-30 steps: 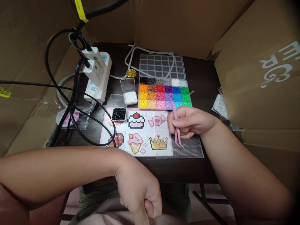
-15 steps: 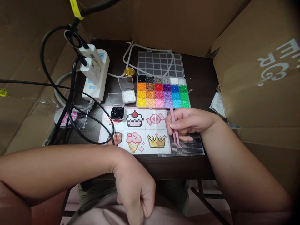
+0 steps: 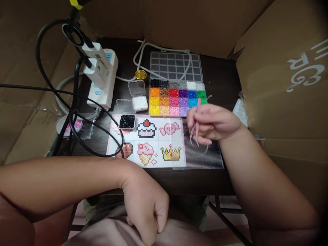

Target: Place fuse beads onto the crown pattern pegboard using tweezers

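My right hand [image 3: 205,123] pinches pink tweezers [image 3: 198,123] over the clear pegboard [image 3: 212,160]. The tips of the tweezers are parted and point down; no bead shows between them. Part of the board overlaps a printed pattern sheet [image 3: 129,162] with pixel pictures, among them a crown, a candy and a cupcake. A faint clear disc [image 3: 196,154] lies on the board under my hand. My left hand [image 3: 147,205] rests in a closed fist over my lap, beyond the table's front edge, with nothing showing in it.
Behind the board stands a sectioned box of coloured beads [image 3: 174,101], its lid [image 3: 176,66] open. Small boxes hold black beads [image 3: 126,121] and white beads [image 3: 140,103]. On the left are a power strip [image 3: 102,82] and black cables [image 3: 98,150]. Cardboard walls [image 3: 187,24] enclose the table.
My right hand has lifted up and to the right with the tweezers, which now stand more upright with their tips farther apart. My left hand has hardly moved. The view has shifted slightly.
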A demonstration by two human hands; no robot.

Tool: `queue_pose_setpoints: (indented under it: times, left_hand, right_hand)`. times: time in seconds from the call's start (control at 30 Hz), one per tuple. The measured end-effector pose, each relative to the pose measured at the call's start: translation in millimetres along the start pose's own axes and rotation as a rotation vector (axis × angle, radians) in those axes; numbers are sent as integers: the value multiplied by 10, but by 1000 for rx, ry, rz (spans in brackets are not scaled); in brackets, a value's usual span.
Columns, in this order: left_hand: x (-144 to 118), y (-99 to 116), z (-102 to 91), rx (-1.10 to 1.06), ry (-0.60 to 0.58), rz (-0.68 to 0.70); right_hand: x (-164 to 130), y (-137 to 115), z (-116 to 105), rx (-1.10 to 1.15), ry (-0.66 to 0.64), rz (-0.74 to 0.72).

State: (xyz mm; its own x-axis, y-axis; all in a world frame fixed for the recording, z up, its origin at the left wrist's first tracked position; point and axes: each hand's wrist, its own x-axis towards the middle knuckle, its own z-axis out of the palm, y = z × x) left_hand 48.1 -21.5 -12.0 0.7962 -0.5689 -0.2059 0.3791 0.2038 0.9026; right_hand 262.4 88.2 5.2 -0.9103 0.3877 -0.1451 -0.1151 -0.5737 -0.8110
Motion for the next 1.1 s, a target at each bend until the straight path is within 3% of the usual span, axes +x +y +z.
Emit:
queue_pose_setpoints:
  times: [0.1,0.2,0.37,0.83,0.97,1.1]
  left_hand:
    - [6,-32,11,2,9,15]
    - [5,-37,25,8,40,18]
    - [3,-17,34,17,44,23]
    - [-26,71,53,12,90,2]
    - [-36,96,56,-9,87,-59]
    - [-31,74,60,-20,84,-37]
  right_hand:
    - [-14,-99,2,-4,188,-145]
    - [-24,-145,-2,-26,280,-142]
    - [8,-115,8,-38,219,-132]
    - [49,-101,-49,16,354,-148]
    - [52,-103,-71,41,345,-174]
    - [62,-109,-65,65,329,-209]
